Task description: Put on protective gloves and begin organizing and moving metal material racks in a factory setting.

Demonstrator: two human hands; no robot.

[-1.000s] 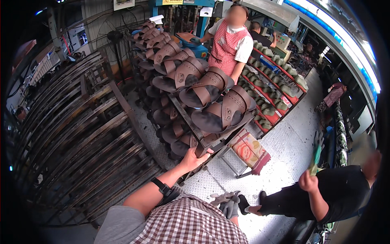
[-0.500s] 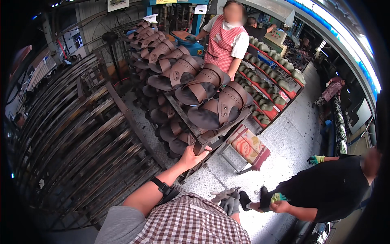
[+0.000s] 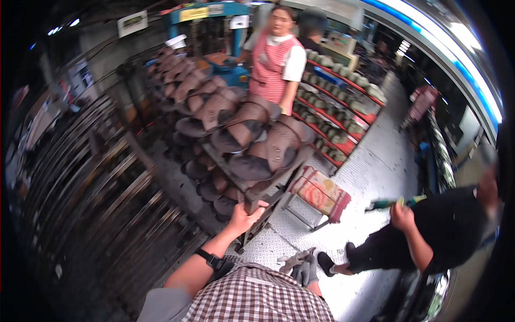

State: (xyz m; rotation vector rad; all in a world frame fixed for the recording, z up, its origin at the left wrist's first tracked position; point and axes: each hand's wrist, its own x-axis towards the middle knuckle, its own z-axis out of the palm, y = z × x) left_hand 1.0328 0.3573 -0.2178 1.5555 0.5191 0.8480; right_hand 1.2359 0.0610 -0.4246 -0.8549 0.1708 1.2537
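My bare left hand, with a black strap on the wrist, is closed around the corner post of a metal shelf rack. Brown strapped sandals with dark insoles stand in rows on its top shelf, and more fill the tiers below. Low by my checked apron, my right hand wears a dark grey glove. A lighter grey glove sticks out from its closed fingers. The fingers themselves are partly hidden.
Empty metal racks crowd the left. Beside the sandal rack is a stool with a flowered cushion. A person in a red apron stands behind the sandals, near a red rack of green shoes. Another person in black is at right.
The view has shifted, and the sandal rack appears farther left and slightly lower. My left hand keeps its hold on the post. The person in black has brought both hands together at a green glove.
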